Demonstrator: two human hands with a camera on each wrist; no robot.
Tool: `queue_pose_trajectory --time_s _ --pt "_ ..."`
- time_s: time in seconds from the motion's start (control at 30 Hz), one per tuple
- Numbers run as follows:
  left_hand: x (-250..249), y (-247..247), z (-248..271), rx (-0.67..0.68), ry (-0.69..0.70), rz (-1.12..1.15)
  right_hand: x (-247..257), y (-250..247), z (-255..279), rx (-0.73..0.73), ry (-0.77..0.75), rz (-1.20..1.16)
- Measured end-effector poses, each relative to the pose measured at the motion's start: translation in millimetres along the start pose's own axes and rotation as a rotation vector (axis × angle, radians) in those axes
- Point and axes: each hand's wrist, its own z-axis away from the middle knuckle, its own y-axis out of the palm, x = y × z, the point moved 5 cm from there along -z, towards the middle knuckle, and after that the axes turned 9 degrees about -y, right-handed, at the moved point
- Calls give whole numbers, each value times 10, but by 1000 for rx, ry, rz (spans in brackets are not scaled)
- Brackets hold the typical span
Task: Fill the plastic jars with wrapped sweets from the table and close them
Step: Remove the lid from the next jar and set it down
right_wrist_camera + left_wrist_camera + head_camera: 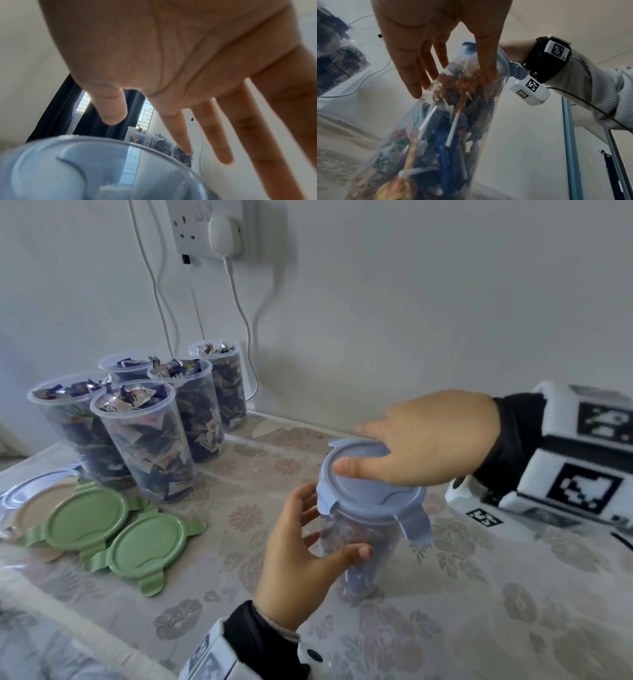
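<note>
A clear plastic jar [363, 556] packed with wrapped sweets stands on the flowered tablecloth, a pale blue clip lid [370, 494] sitting on its mouth. My left hand [325, 529] grips the jar's side just under the lid, thumb in front and fingers round the far side. In the left wrist view the left hand [452, 81] wraps the jar [445, 135], with lollipop sticks and wrappers visible inside. My right hand [352, 447] lies flat over the lid, the thumb on its top. From the right wrist, its straight fingers [214, 135] spread above the lid [51, 169].
Several open jars [144, 440] full of sweets stand at the back left by the wall. Two green lids [144, 546], a beige one [30, 508] and a clear one lie left of the jar. Charger cables [246, 337] hang from a wall socket. The table edge [85, 625] runs front left.
</note>
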Motion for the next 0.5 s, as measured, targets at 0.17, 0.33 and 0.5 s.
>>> queue_pose_trajectory --time_s 0.17,0.33,0.5 --pt "30 -16 -27 8 -8 -11 -32 0 -7 267 -247 -157" --pt "39 -16 -38 14 -21 3 -43 50 -86 202 -327 -156" --pt "34 -15 -38 12 -19 2 -24 98 -170 124 -312 -161"
